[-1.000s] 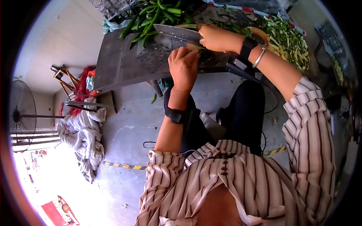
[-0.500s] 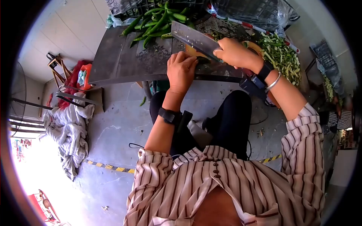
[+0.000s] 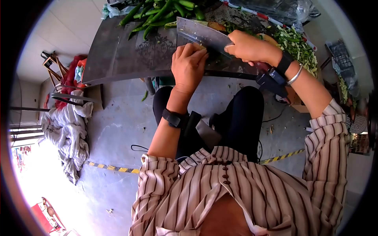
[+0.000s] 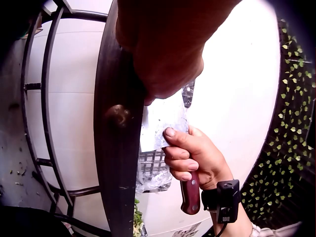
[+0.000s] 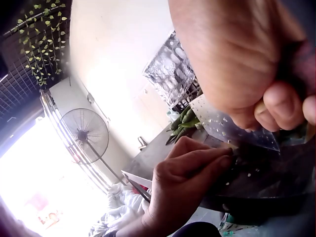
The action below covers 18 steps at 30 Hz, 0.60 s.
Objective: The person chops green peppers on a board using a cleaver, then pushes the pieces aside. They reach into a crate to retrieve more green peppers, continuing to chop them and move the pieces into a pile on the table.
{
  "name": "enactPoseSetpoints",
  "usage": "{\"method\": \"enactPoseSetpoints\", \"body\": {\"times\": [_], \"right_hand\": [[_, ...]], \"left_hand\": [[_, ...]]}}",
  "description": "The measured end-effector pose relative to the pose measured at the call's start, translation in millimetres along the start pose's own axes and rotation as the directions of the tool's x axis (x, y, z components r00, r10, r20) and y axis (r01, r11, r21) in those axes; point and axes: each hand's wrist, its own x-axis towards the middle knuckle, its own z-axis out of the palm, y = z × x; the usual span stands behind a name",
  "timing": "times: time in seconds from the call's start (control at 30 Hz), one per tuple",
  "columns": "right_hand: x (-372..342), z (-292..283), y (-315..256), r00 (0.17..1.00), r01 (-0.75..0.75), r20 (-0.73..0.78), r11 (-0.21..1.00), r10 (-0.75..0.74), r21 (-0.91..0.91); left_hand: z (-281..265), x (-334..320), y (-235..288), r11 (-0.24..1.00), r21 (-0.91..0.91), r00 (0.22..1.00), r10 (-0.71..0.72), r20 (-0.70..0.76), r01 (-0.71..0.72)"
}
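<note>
My right hand (image 3: 252,48) grips a broad cleaver (image 3: 201,33) by its dark red handle (image 4: 190,197), with the thumb against the blade. Small pale bits stick to the blade, which slants just beyond the left hand's fingertips. My left hand (image 3: 188,65) is low at the table's near edge, its fingers and thumb pinched together on a green pepper, mostly hidden by the fingers and blade. In the right wrist view, the left fingertips (image 5: 224,157) come close to the blade. Whole long green peppers (image 3: 161,17) lie heaped beyond the left hand.
The dark table (image 3: 114,51) has a printed pattern. Chopped green pieces (image 3: 297,47) are piled at its right, near a plastic-covered crate (image 3: 271,10). One green pepper (image 3: 144,95) lies on the floor. Crumpled grey cloth (image 3: 69,133) and a standing fan (image 5: 83,134) are off to the left.
The cleaver and right hand have shifted right relative to the left hand since a second ago. The left hand keeps its pinch near the table edge. The head view has shifted slightly.
</note>
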Motion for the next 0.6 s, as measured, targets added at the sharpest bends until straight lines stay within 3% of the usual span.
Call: {"method": "enactPoseSetpoints", "body": {"times": [0.4,0.6], "right_hand": [[11,3,-4,0.999,0.026,-0.038,0.997,-0.029,-0.077],[12,10,-8,0.988,0.11,-0.093,0.988,-0.12,-0.108]], "left_hand": [[0,1,2,0.999,-0.026,0.999,-0.034,0.034,0.035],[3,-1,-2,0.999,-0.031,0.999,-0.03,0.039,0.031]]}}
